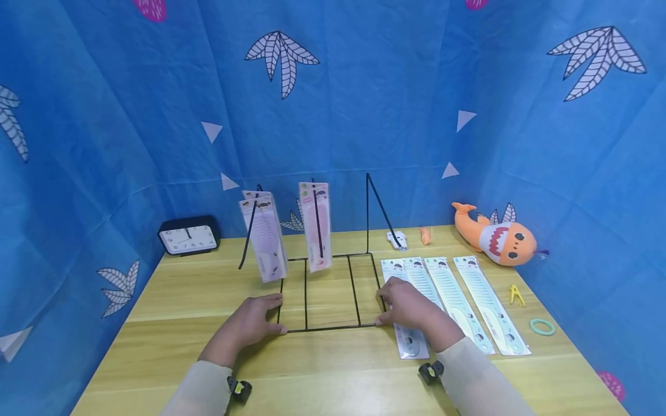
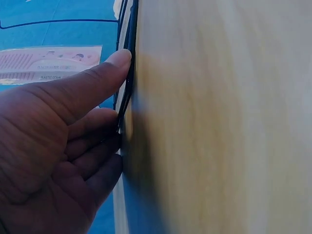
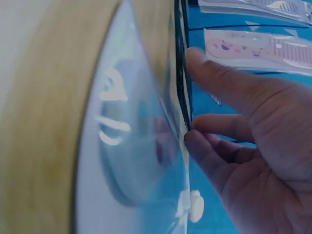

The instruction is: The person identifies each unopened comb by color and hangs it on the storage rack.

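Rack (image 1: pixel 326 289), a black wire frame, stands mid-table (image 1: pixel 333 370), its flat base lying on the wood and its uprights rising at the back; the left hand (image 1: pixel 250 325) lies at the base's front left corner, thumb and fingers loosely bent against the wire (image 2: pixel 127 73), touching it rather than closing round it; the right hand (image 1: pixel 408 306) lies at the front right corner, fingertips on the wire (image 3: pixel 183 87), resting too on the nearest comb pack (image 1: pixel 411 341); two pink packs (image 1: pixel 314 225) hang from the rack's uprights; four pale comb packs (image 1: pixel 468 300) lie flat in a row just right of the rack; a clock (image 1: pixel 188 236) stands behind the rack to the left; a plush shark (image 1: pixel 494 237) sits behind it to the right; a yellow clip (image 1: pixel 516 294) and a green ring (image 1: pixel 542 327) lie right of the packs.
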Available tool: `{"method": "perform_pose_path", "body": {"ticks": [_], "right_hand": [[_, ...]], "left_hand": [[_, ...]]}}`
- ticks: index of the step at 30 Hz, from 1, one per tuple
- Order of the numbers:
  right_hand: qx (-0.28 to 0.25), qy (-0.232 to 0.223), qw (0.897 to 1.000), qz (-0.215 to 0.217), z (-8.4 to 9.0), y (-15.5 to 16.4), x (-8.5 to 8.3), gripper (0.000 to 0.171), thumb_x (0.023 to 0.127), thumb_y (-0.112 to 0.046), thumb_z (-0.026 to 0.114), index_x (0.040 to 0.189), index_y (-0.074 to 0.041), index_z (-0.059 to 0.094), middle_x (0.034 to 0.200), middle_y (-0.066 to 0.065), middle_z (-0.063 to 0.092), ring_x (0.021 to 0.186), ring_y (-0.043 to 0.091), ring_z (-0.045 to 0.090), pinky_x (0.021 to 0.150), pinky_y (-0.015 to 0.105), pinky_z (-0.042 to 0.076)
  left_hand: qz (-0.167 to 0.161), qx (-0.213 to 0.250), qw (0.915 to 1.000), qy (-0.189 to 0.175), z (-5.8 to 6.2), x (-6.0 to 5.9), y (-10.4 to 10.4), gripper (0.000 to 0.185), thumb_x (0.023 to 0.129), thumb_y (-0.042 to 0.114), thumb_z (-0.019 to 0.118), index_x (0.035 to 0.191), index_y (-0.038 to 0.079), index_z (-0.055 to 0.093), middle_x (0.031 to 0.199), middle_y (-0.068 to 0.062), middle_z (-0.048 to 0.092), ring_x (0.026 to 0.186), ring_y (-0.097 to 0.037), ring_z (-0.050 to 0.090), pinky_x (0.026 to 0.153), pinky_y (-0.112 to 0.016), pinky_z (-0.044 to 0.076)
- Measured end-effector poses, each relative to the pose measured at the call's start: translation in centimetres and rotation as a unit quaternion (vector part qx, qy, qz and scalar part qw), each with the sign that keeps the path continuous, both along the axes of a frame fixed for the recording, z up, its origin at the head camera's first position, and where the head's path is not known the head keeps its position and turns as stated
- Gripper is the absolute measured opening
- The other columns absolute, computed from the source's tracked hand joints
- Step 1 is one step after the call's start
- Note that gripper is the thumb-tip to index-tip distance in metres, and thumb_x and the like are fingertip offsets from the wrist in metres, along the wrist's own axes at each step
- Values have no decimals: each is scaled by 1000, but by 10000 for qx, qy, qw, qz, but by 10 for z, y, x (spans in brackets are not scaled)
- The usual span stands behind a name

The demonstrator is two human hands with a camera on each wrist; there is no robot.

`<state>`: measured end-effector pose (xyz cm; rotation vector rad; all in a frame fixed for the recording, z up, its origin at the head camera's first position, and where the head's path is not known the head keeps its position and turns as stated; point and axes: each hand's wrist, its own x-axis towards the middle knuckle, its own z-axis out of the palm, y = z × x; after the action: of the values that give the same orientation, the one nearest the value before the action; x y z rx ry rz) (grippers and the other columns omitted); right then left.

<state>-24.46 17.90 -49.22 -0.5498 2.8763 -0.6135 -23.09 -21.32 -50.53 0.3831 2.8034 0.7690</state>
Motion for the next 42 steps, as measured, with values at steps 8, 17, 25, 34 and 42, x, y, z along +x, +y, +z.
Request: {"method": "perform_pose_path", "body": {"ticks": [8, 17, 25, 34, 42], "right_hand": [[-595, 143, 9971, -449, 6, 33, -4, 65, 92, -32, 90, 146, -3, 68, 128, 12, 69, 113, 26, 69, 99, 51, 62], [-472, -309, 9691, -2400, 7, 125, -4, 67, 99, -33, 81, 150, 2, 54, 144, 30, 60, 125, 46, 61, 103, 64, 57], [-428, -648, 9364, -3422, 6, 169, 0, 88, 98, -27, 82, 160, 12, 34, 148, 42, 44, 126, 55, 49, 110, 72, 50], [-98, -1067, 9223, -3714, -2, 174, -2, 96, 97, -24, 82, 162, 17, 25, 146, 47, 41, 123, 57, 49, 110, 72, 50], [-58, -1065, 9264, -3610, -4, 175, -5, 91, 100, -23, 78, 160, 21, 26, 148, 48, 41, 125, 58, 49, 113, 73, 48]], "left_hand": [[30, -10, 10000, 16, 0, 2, 0, 69, 91, 27, 90, 151, 3, 64, 165, -12, 55, 156, -41, 47, 131, -58, 38], [21, 23, 10000, -15, 4, 2, 3, 69, 91, 26, 90, 150, 1, 64, 165, -12, 55, 156, -41, 47, 130, -58, 39], [39, 101, 9999, -15, 1, 3, 2, 70, 91, 26, 91, 150, 1, 64, 165, -13, 55, 156, -42, 47, 130, -59, 39], [-5, 11, 10000, 37, -2, 1, 2, 70, 90, 27, 91, 150, 3, 64, 165, -12, 56, 156, -42, 47, 130, -59, 39], [43, 68, 10000, 2, -1, 2, 1, 71, 90, 28, 91, 151, 3, 64, 165, -11, 55, 156, -41, 46, 130, -59, 39]]}}
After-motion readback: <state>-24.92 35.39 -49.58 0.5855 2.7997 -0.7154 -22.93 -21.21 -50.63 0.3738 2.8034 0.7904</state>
